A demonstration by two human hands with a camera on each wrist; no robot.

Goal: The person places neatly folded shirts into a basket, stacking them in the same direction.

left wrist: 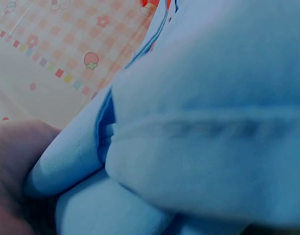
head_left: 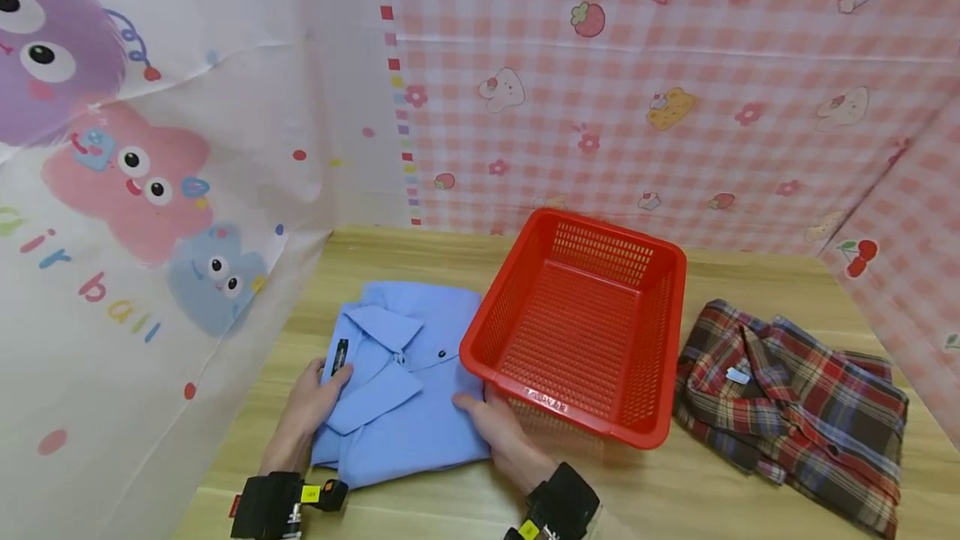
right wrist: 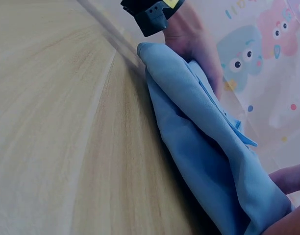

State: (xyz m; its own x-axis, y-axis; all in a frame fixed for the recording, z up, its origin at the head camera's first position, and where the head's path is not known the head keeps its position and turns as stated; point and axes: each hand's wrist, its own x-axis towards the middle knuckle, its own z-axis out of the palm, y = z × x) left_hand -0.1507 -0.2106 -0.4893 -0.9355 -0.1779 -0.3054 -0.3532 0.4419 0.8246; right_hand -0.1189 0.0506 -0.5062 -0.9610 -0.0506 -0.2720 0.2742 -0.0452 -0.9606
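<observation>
Head: I see the folded light-blue collared shirt (head_left: 420, 432) on the wooden tabletop (head_left: 405, 515), left of the red plastic basket (head_left: 577, 323); plaid shirt (head_left: 817, 415) right of that. Left hand (head_left: 313, 400) pinches the blue one's left edge, right hand (head_left: 501, 432) its right edge — thumbs on top. Left wrist: blue shirt fills most of my feed. Right wrist: shirt edge sits in the right hand's pinch.

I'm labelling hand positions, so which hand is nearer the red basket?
Right. The right hand grips the blue shirt right beside the red basket; the left hand grips the shirt's opposite edge, with the shirt between it and the basket.
</observation>
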